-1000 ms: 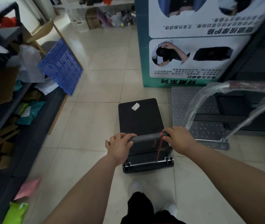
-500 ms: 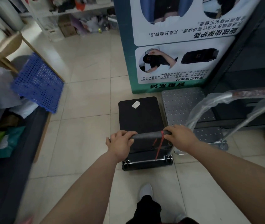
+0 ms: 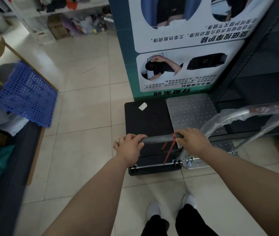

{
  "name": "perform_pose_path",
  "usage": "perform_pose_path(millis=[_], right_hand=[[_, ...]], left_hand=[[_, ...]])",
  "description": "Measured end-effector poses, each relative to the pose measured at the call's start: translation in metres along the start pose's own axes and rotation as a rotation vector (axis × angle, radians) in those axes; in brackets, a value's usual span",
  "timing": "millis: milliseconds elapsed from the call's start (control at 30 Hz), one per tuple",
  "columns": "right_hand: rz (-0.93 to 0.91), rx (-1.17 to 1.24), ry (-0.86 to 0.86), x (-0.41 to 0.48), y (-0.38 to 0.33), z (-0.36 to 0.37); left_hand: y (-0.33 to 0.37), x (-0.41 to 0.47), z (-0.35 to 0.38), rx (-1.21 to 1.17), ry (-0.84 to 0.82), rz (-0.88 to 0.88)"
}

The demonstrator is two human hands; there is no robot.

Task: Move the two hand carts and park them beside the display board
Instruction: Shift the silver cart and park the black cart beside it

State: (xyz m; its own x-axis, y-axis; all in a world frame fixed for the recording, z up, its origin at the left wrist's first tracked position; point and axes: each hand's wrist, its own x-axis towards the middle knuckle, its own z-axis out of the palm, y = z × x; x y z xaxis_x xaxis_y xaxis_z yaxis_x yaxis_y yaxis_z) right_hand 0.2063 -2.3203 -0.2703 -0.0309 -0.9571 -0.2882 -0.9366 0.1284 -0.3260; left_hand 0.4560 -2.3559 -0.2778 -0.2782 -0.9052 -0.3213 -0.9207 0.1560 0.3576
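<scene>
A small black hand cart (image 3: 148, 120) stands on the tiled floor, its front edge against the foot of the green and white display board (image 3: 178, 48). My left hand (image 3: 129, 147) and my right hand (image 3: 192, 141) both grip its grey foam handle (image 3: 157, 138), which carries a red strap. To its right stands a silver perforated hand cart (image 3: 190, 109), side by side with the black one and also at the board's foot. The silver cart's handle (image 3: 254, 113) is wrapped in clear plastic.
A dark metal shelf rack (image 3: 263, 65) rises at the right behind the silver cart. At the left are a blue perforated crate (image 3: 26, 94), a low dark shelf (image 3: 7, 176) with bags, and a wooden frame. A white shelf with clutter stands at the back. My white shoes (image 3: 154, 210) are below.
The black cart has rolled forward with both hands on its handle, until its front reached the board's foot beside the silver cart. I have stepped forward too.
</scene>
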Motion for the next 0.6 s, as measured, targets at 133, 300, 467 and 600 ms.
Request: perform_pose_path(millis=[133,300,467,600], right_hand=[[-0.007,0.006,-0.039,0.005,0.006,-0.007],[-0.029,-0.016,-0.026,0.008,0.009,-0.007],[-0.08,-0.045,-0.049,0.006,0.014,-0.012],[-0.146,-0.062,-0.128,0.004,0.018,-0.019]], left_hand=[[0.008,0.003,-0.002,0.017,-0.013,-0.012],[0.011,0.007,-0.009,0.04,-0.059,-0.026],[0.031,0.001,-0.009,0.101,-0.008,-0.082],[0.047,-0.006,-0.011,0.149,0.019,-0.147]])
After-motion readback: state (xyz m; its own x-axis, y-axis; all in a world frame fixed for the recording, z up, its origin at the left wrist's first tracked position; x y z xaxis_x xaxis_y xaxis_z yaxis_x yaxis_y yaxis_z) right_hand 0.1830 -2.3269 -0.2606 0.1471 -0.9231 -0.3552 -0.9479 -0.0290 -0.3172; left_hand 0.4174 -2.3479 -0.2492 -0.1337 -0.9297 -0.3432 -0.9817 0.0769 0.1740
